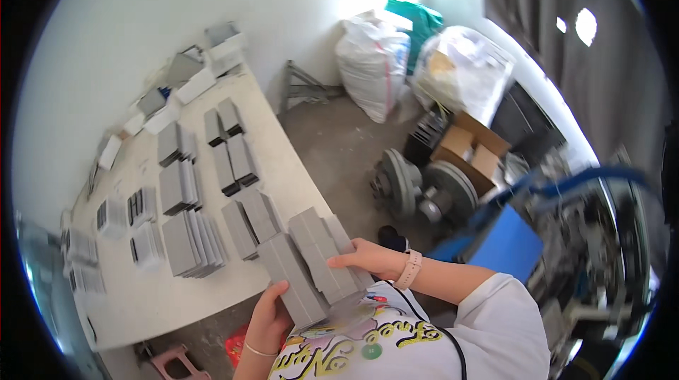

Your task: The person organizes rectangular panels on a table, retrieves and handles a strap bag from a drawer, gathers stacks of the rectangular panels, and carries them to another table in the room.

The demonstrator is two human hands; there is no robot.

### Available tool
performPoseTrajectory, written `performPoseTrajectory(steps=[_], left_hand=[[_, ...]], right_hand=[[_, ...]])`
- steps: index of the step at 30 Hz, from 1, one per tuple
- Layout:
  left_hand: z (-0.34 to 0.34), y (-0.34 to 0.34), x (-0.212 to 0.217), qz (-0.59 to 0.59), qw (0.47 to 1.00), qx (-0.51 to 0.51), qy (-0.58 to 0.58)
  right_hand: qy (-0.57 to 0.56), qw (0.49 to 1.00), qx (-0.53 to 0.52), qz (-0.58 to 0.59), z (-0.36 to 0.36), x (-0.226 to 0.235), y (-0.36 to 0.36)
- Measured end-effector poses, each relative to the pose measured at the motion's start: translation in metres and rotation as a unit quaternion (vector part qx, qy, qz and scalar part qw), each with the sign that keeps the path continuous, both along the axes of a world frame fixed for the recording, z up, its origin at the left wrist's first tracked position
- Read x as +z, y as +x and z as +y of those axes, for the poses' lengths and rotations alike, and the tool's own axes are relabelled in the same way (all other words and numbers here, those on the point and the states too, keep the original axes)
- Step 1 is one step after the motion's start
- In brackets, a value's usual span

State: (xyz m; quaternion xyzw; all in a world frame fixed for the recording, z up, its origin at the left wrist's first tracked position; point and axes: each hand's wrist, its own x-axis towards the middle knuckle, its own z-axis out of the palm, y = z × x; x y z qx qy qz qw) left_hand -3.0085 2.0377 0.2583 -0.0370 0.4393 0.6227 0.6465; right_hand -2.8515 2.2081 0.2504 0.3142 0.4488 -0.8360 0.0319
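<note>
Two grey stacks (311, 267), lengthwise toward table (141, 302).

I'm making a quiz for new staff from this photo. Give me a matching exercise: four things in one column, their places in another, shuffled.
Things:
1. grey stack
2. white sacks
3. cardboard box
4. pink stool

Places:
A. on the floor by the far wall
B. under the near table edge
C. held between the left hand and right hand
D. on the floor beside the round metal machine parts

Pairs: 1-C, 2-A, 3-D, 4-B
</note>
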Motion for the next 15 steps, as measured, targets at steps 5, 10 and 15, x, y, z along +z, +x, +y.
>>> performPoseTrajectory(steps=[5,10,15], left_hand=[[0.081,0.018,0.003,-0.003,0.993,0.116,0.001],[0.131,0.029,0.015,-0.019,0.981,0.196,-0.002],[0.16,0.017,0.008,-0.032,0.966,0.256,0.001]], right_hand=[[0.014,0.995,0.093,-0.033,0.107,-0.003,-0.026],[0.007,0.979,0.199,-0.034,0.182,-0.003,-0.055],[0.006,0.968,0.248,-0.027,0.219,0.024,-0.092]])
